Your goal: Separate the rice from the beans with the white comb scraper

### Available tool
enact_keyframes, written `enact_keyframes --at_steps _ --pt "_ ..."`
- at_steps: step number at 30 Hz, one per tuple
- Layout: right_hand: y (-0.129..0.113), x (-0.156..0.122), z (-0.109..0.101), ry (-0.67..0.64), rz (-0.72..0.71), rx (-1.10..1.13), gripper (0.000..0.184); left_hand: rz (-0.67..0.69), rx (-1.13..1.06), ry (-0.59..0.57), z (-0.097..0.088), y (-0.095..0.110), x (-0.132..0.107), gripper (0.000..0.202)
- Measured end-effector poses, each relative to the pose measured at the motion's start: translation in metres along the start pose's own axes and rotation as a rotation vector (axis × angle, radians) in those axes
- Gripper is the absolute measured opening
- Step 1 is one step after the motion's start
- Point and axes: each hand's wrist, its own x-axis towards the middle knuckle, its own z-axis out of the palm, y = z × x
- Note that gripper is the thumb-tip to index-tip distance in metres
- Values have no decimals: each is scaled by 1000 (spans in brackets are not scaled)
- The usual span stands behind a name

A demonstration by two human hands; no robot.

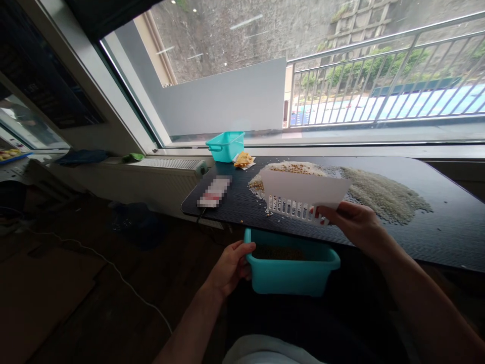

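Left hand: my feed shows the left hand (237, 258) clamped on the left end of the turquoise tub (291, 275), thumb over the rim, fingers wrapped around the outside.
Right hand: the right hand (356, 222) is closed on the lower right corner of the white slotted scraper (303, 184), thumb and fingers together on it.
Slotted scraper: I have it tilted above the front of the black tabletop (454, 222), slots downward, partly hiding the grain behind it; whether its slotted edge touches the surface I cannot tell.
Turquoise tub: held just below the table's front edge, with a layer of brownish grain (280, 252) inside, too dim for me to name.
Mixed heap: white grains and yellow kernels lie together in the mixed heap (299, 167), behind and left of the scraper; I count this portion as left to deal with.
Pale spread: a broad spread of pale, rice-like grain (386, 194) lies to the right, looking uniform, so I judge this portion separated.
Progress: partway, in my judgement, with stray grains scattered near the front edge too.
Far side: a second turquoise basket (226, 147) stands near the window, beside a crumpled yellow item (243, 160).
Writing: the flat item (214, 192) at the table's left is pixelated with a reddish patch; I can read no brand or label anywhere.
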Motion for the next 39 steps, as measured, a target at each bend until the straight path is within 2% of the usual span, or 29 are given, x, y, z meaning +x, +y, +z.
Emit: enact_keyframes --at_steps 2,5,8,11,17,21,25,27,30,33,37,39 --pt "1 -2 -3 24 1 1 51 6 10 3 -5 2 -3 59" --pt "1 -3 1 35 1 -1 49 11 26 42 -23 8 -10 59" --pt "-1 -2 17 -9 -22 35 48 19 23 124 -47 15 -19 59" --pt "-5 2 44 -85 -38 81 46 46 2 195 -65 22 -26 55" --pt "-10 14 102 -119 -79 29 39 90 -3 237 -69 34 -27 53" --pt "-13 9 119 -208 -90 36 36 86 -15 244 -72 38 -27 53" --pt "-16 -6 113 -336 -67 124 38 69 -4 233 -80 42 -31 53" --pt "-18 -15 107 -341 -45 160 41 74 13 211 -82 43 -33 52" --pt "-18 -29 98 -208 -8 204 45 83 24 181 -80 39 -35 53" --pt "-8 -41 80 -62 26 198 43 96 12 180 -70 30 -31 53" --pt "11 -51 43 123 80 130 35 67 14 101 -43 15 -16 55" --pt "17 -52 33 175 98 126 34 55 6 54 -27 9 -8 56"
